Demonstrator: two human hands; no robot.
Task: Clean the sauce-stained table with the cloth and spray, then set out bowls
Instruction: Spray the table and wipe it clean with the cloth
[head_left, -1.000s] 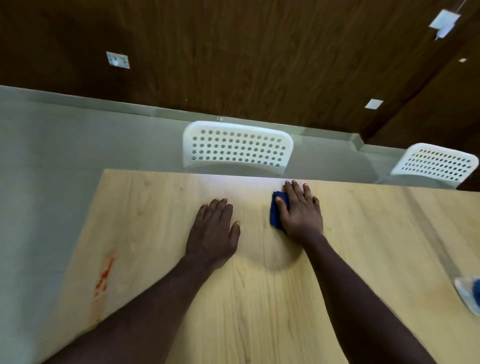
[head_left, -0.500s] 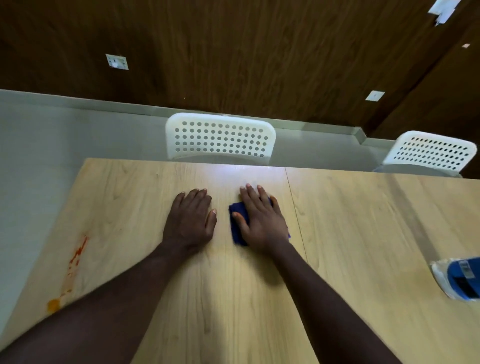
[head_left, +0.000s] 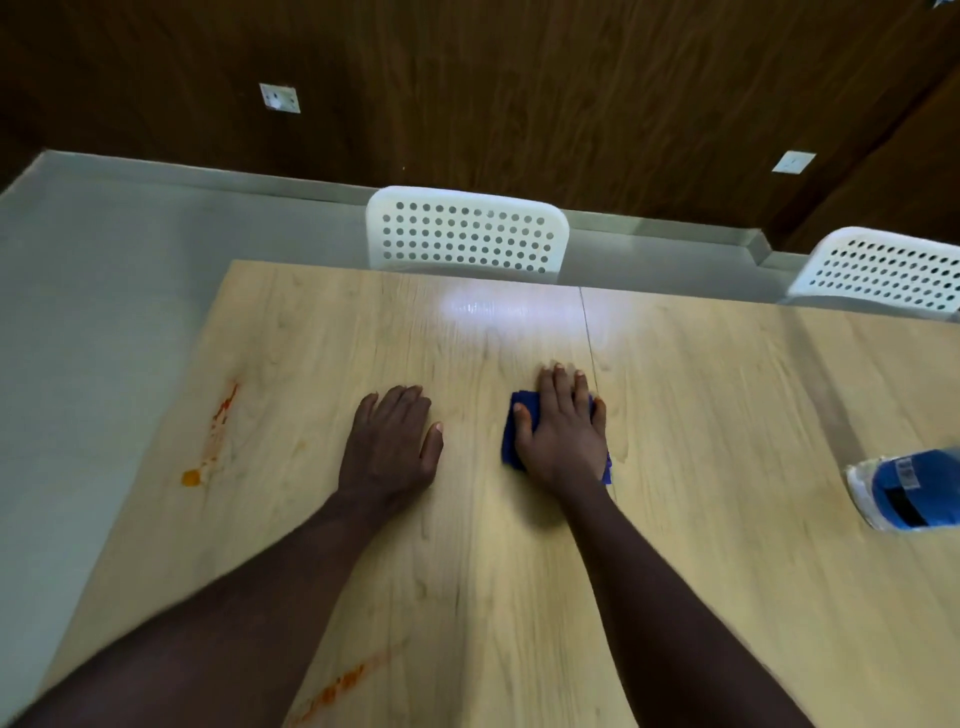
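Woodgrain table (head_left: 701, 415); right hand (head_left: 563, 431) flat on folded blue cloth (head_left: 511, 431).

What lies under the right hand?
A blue cloth, pressed flat on the table by the right hand. Only its edges show; its middle and any stain beneath are covered.

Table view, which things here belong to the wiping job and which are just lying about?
For the job: cloth under the right hand; left hand flat on the table; sauce stains at the left and near edges.
Just there: two white chairs; wall sockets; blue and white pack at right, contents unclear.
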